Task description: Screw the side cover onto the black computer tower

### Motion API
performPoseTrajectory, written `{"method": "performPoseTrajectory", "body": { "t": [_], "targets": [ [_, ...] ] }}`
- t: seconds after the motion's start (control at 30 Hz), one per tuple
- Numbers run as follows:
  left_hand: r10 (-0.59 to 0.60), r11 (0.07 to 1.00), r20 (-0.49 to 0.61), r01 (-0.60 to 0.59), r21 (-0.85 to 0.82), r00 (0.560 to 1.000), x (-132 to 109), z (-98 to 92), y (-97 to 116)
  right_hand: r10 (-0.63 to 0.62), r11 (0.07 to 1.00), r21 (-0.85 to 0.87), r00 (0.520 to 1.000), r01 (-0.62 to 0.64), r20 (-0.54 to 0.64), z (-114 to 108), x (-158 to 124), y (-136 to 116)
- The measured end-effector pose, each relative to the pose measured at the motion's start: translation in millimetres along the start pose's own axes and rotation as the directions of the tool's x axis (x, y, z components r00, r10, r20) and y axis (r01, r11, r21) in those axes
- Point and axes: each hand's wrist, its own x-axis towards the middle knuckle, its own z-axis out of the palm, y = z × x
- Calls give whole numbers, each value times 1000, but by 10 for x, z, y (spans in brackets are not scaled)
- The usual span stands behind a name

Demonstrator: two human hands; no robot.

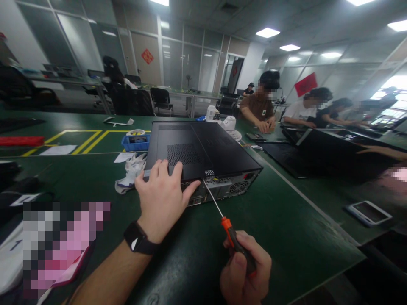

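A black computer case (222,148) lies flat on the green table, its rear panel with ports and a fan grille turned toward me. My left hand (167,195) rests on the near left edge of the case, fingers spread over the top and thumb at the rear panel. In my right hand (246,271) is a screwdriver (235,239) with an orange and black handle. Its long shaft points away from me, and the tip meets the rear edge of the case just right of my left thumb. Whether a screw sits under the tip is too small to tell.
Left of the case are a blue bin (135,143) and white gloves (131,173). A phone (369,213) lies at right, near another open black case (343,156) with a person's hand (381,150) over it. A co-worker (259,106) sits across the table.
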Motion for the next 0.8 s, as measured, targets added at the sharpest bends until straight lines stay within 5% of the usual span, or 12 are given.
{"method": "performPoseTrajectory", "body": {
  "t": [0.8],
  "targets": [
    [-11,1000,1,11,-11,1000,5,-14,12,-2,1000,22,1000,1,29,-11,29,-20]
  ]
}}
